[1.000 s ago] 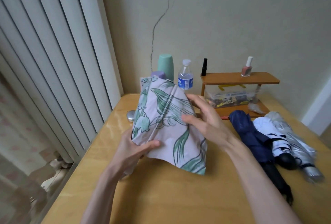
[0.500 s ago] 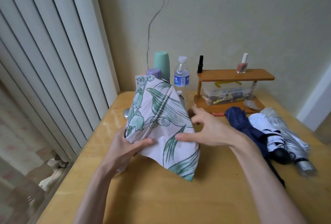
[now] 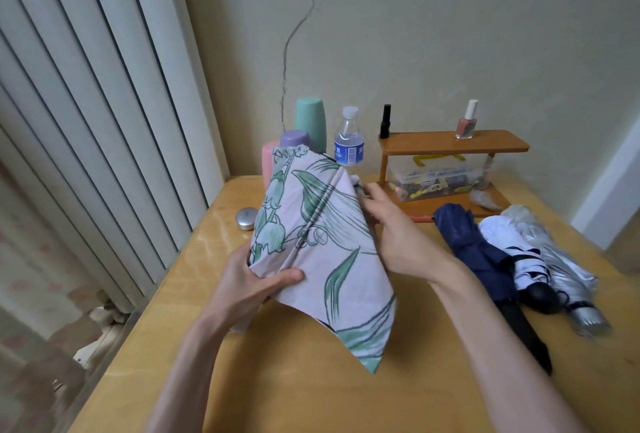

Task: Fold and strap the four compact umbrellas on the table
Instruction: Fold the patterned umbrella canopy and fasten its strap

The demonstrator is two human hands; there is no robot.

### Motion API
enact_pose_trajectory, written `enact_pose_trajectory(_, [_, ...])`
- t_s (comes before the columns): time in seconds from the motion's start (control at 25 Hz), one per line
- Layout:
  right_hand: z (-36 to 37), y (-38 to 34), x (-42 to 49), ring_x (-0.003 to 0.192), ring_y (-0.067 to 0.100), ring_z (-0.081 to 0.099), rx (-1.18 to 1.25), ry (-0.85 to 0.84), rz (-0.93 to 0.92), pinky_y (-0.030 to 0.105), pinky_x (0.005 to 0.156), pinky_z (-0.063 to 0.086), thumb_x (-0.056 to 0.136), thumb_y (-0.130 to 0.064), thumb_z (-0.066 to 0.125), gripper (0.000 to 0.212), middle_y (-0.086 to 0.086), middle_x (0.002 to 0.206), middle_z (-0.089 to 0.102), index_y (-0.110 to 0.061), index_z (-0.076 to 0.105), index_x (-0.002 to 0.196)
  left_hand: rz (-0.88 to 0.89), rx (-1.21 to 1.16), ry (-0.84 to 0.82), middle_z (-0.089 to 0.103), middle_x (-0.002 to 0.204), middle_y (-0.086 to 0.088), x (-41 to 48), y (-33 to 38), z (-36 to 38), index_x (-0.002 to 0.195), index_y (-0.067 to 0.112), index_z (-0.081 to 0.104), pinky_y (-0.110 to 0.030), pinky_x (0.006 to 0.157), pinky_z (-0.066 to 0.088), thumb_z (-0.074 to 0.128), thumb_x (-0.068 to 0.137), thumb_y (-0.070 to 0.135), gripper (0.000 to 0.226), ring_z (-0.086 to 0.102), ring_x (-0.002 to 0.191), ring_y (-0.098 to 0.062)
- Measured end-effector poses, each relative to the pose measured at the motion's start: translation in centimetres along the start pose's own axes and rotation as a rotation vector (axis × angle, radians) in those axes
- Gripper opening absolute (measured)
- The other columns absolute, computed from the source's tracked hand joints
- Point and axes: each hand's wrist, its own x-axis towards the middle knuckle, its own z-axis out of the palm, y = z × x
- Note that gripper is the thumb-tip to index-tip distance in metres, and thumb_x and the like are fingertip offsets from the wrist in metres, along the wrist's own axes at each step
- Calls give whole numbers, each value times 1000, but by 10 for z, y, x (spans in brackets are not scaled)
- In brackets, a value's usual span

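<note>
At frame centre above the bench (image 3: pixel 311 391), the floral umbrella (image 3: pixel 322 235) is gripped low by the left hand (image 3: pixel 256 289), and its loose panels are best wrapped one way by the flat-fingered right hand (image 3: pixel 398 235).

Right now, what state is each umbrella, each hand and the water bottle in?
floral umbrella: held above the table, canopy loose, unstrapped.
left hand: grips its lower fabric.
right hand: touches its right edge; grip hidden.
navy umbrella: lying collapsed, canopy loose.
white umbrella: lying collapsed.
silver umbrella: lying collapsed.
water bottle: upright, capped.
</note>
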Motion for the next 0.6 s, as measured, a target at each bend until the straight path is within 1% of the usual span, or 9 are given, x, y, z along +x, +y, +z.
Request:
enact_pose_trajectory(0.12, [7, 4, 4, 124, 12, 52, -35, 145, -2, 32, 112, 42, 91, -8, 78, 30, -10, 127, 52, -20, 72, 118, 34, 26, -26, 79, 114, 18, 1, 1, 2, 121, 25, 70, -15, 81, 56, 92, 68, 24, 58, 74, 104, -2])
enact_pose_trajectory(0.2, [3, 9, 5, 123, 4, 52, -4, 178, -5, 30, 110, 42, 89, 1, 76, 23, -3, 129, 54, -15, 76, 106, 30, 16, -30, 80, 109, 17, 0, 0, 2, 120, 26, 70, -15, 76, 56, 93, 68, 24, 57, 75, 97, -1])
enact_pose_trajectory(0.24, [-1, 10, 4, 126, 2, 52, 21, 181, -5, 29, 109, 43, 89, 6, 75, 23, 0, 132, 54, -12, 78, 102, 23, -6, -31, 80, 103, 16, 0, 1, 2, 120, 24, 70, -14, 70, 55, 92, 68, 23, 56, 75, 87, 0])
enact_pose_trajectory(0.32, [-9, 9, 1, 130, 16, 56, 88, 210, -11, 35, 103, 50, 90, 8, 74, 28, 5, 137, 54, -18, 81, 98, 6, -55, -31, 79, 90, 15, -1, 2, 2, 119, 20, 69, -11, 59, 51, 90, 69, 19, 54, 69, 69, 2])
enact_pose_trajectory(0.36, [-12, 8, 0, 126, 23, 60, 104, 237, -22, 42, 96, 51, 91, 7, 73, 32, 6, 136, 54, -23, 81, 97, 0, -73, -36, 79, 89, 14, 0, 1, 2, 119, 19, 69, -11, 57, 50, 90, 69, 18, 54, 69, 68, 2])
enact_pose_trajectory(0.44, [-17, 6, -2, 116, 24, 63, 96, 265, -36, 47, 82, 47, 92, 7, 71, 37, 5, 131, 56, -29, 81, 96, -5, -107, -52, 80, 96, 10, 0, 2, 4, 121, 18, 69, -13, 59, 51, 91, 70, 18, 55, 72, 75, -3])
enact_pose_trajectory(0.52, [-22, 8, -2, 107, 15, 60, 71, 251, -25, 34, 78, 44, 96, 5, 68, 39, 0, 123, 56, -32, 79, 94, -23, -129, -62, 81, 99, 6, 0, 1, 5, 121, 15, 68, -14, 60, 53, 90, 73, 14, 53, 75, 79, -5])
enact_pose_trajectory(0.56, [-24, 9, -3, 105, 13, 57, 61, 221, -7, 29, 81, 44, 99, -1, 65, 36, -1, 118, 55, -34, 77, 92, -36, -144, -58, 81, 95, 6, 0, 1, 6, 120, 12, 68, -13, 58, 52, 88, 75, 9, 49, 74, 75, -4])
enact_pose_trajectory(0.6, [-27, 10, -4, 105, 14, 55, 67, 183, 14, 28, 86, 45, 102, -11, 63, 28, -1, 114, 53, -35, 75, 91, -52, -161, -54, 81, 91, 6, -1, 2, 7, 119, 9, 68, -13, 56, 51, 87, 78, 6, 46, 72, 70, -3])
